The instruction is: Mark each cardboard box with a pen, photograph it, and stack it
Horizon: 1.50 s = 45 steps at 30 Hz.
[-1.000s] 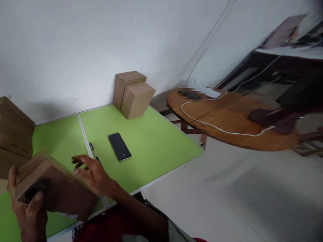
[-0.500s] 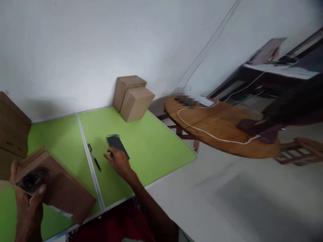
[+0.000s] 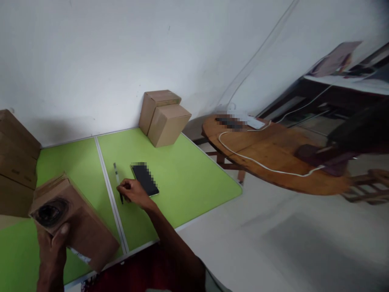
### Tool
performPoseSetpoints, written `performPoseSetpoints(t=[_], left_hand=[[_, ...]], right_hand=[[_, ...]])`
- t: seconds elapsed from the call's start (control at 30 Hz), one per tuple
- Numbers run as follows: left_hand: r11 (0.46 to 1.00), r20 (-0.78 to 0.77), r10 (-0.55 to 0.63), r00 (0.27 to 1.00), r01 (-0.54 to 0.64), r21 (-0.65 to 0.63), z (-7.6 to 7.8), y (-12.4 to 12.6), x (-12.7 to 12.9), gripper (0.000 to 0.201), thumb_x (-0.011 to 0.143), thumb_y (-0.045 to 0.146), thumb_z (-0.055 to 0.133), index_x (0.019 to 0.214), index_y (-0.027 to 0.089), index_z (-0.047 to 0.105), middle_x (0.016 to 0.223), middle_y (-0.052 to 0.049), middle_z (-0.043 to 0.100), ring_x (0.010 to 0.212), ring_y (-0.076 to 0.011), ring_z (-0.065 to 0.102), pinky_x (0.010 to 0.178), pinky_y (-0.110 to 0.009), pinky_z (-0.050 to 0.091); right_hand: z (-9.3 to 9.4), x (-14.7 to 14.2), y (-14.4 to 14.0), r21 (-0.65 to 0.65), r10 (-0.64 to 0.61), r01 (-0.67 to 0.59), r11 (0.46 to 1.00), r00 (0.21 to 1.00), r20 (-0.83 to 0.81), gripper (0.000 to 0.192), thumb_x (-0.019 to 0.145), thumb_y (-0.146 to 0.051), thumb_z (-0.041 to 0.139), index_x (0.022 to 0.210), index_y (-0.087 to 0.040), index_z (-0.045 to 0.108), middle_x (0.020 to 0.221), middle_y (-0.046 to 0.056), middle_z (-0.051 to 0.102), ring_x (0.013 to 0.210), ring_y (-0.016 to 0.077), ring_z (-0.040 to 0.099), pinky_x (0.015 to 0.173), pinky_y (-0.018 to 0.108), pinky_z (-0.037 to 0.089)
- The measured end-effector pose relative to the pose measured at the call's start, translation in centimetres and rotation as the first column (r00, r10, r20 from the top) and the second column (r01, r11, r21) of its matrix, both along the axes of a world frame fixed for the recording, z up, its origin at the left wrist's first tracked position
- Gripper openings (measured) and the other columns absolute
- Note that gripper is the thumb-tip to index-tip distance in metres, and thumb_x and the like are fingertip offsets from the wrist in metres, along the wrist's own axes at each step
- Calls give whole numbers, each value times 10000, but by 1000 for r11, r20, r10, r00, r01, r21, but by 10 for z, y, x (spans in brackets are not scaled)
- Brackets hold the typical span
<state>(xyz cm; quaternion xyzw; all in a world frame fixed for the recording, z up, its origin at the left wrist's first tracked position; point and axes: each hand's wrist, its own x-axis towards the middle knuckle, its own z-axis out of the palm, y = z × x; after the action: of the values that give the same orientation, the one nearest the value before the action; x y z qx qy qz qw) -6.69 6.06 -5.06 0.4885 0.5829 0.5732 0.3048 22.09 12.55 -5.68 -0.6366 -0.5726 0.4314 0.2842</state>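
Note:
A brown cardboard box (image 3: pixel 88 219) with a dark, scribbled-looking round patch lies tilted in my left hand (image 3: pixel 53 249), its thumb pressed on the near face and its other fingers hidden beneath or behind. My right hand (image 3: pixel 133 192) is closed in a pinch around a pen (image 3: pixel 117 177), whose light, clear-looking barrel rises above my fingertips and whose dark end shows below them. Just beyond that hand, a dark-screened phone (image 3: pixel 146 178) lies flat on the green tabletop (image 3: pixel 188 178).
Two smaller cardboard boxes (image 3: pixel 170 123) stand against the wall at the table's far side. Larger stacked cartons (image 3: pixel 18 162) are at the left edge. To the right is a round wooden table (image 3: pixel 267 150) with a white cable (image 3: pixel 255 162) across it.
My right hand has moved left from beside the phone and taken hold of the pen, which has turned more upright in view. The left hand still holds the box.

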Motion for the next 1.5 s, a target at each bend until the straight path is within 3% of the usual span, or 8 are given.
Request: performPoseSetpoints(t=[0.07, 0.17, 0.3, 0.53, 0.9, 1.17, 1.33, 1.5], left_hand=[[1000, 68, 8, 998, -7, -5, 0, 1, 7, 963, 737, 667, 891, 1528, 182, 633, 1346, -157, 720, 1356, -453, 644, 1259, -665, 420], [999, 99, -10, 995, 7, 35, 6, -2, 31, 974, 765, 652, 884, 1583, 218, 580, 1423, -150, 692, 1377, -430, 641, 1241, -617, 456], [992, 77, -93, 993, 86, 92, 22, -14, 66, 1054, 780, 635, 896, 1676, 252, 495, 1624, -179, 584, 1568, -443, 521, 1298, -605, 423], [986, 96, -165, 982, 160, 56, 38, -23, 89, 1020, 801, 640, 877, 1660, 262, 479, 1584, -198, 614, 1578, -458, 524, 1273, -650, 469], [988, 121, -149, 981, 151, -13, 38, -22, 83, 1061, 752, 668, 895, 1646, 247, 507, 1634, -207, 595, 1506, -455, 599, 1192, -587, 549], [987, 123, -157, 980, 158, -1, 37, -26, 80, 1119, 790, 661, 893, 1742, 280, 444, 1676, -173, 586, 1500, -424, 615, 1145, -520, 584], [996, 105, -92, 990, 93, 3, 32, -26, 69, 1091, 768, 670, 900, 1700, 264, 504, 1616, -159, 623, 1505, -420, 592, 1178, -522, 550], [1000, 90, 21, 996, -22, 10, 23, -21, 49, 919, 773, 696, 861, 1554, 279, 615, 1521, -118, 661, 1449, -414, 602, 1208, -547, 497]], right_hand=[[21, 8, -10, 69, 44, -24, 997, 950, -310, 333, 1094, -537, 595, 928, -256, 530, 716, -25, 690, 549, 147, 659, 510, 230, 479], [59, 11, -34, 226, 214, -44, 973, 539, -815, 443, 976, -647, 779, 988, -262, 561, 725, -34, 720, 488, 134, 659, 431, 203, 465], [92, 0, -63, 314, 312, -34, 949, 266, -912, 387, 944, -556, 894, 959, -238, 673, 721, -18, 756, 488, 134, 691, 440, 200, 522], [92, -21, -76, 463, 351, 125, 878, 489, -798, 216, 999, -425, 881, 1078, -234, 820, 835, 13, 810, 594, 140, 759, 568, 251, 649], [88, -16, -76, 421, 316, -9, 907, 675, -667, 284, 1024, -513, 823, 1049, -231, 840, 857, 36, 788, 685, 163, 769, 581, 267, 618], [101, -13, -66, 429, 161, 224, 875, 700, -695, 355, 1007, -572, 822, 944, -231, 742, 699, -13, 695, 555, 141, 640, 506, 253, 537], [104, -2, -30, 533, 160, 362, 765, 695, -701, 338, 1067, -597, 708, 1031, -261, 696, 1104, 56, 798, 850, 178, 747, 648, 279, 604], [55, 23, 2, 262, -94, 57, 963, 987, 130, 238, 1170, -389, 550, 1011, -232, 633, 948, 61, 793, 828, 209, 751, 704, 291, 534]])
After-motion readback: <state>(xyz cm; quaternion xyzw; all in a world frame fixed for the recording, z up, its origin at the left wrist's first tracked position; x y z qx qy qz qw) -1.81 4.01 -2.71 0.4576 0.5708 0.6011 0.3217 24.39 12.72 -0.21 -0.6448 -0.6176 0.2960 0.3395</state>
